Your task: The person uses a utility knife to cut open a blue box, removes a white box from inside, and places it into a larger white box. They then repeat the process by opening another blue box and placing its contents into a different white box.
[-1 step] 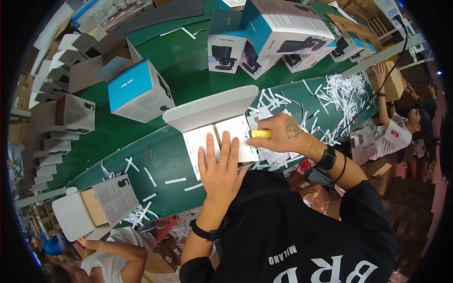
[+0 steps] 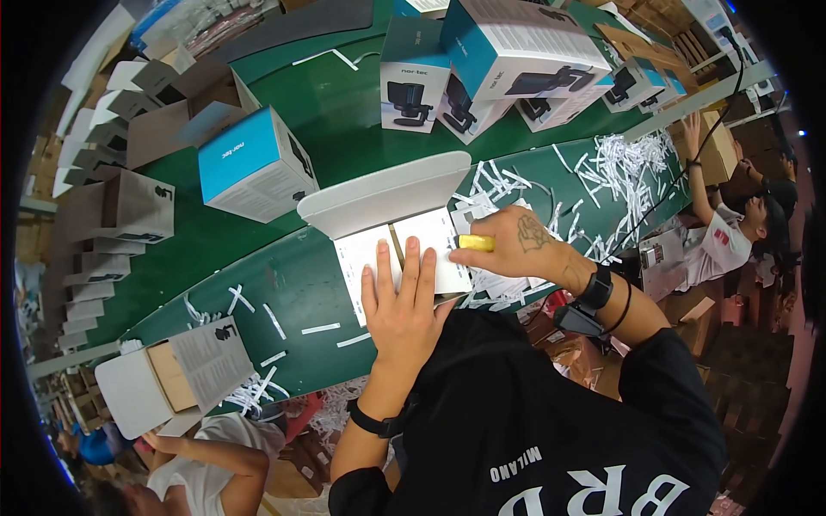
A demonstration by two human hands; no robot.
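An open white carton (image 2: 385, 199) lies in front of me, its long rounded lid standing up at the far side. Its two inner flaps are folded in, with a narrow brown gap between them. My left hand (image 2: 403, 305) rests on these flaps, fingers stretched and slightly spread. At the carton's right edge my right hand (image 2: 509, 243) is closed around a short yellow tool (image 2: 476, 243) with a dark end. That dark end points left at the carton's side; its exact kind does not show. White papers lie partly hidden under my right hand.
Closed blue-and-white boxes (image 2: 415, 86) stand at the back, another blue-topped box (image 2: 258, 168) to the left. Open cartons (image 2: 129, 206) line the far left. Shredded paper (image 2: 632, 176) is heaped at the right. An open box (image 2: 206, 365) sits near a co-worker at lower left.
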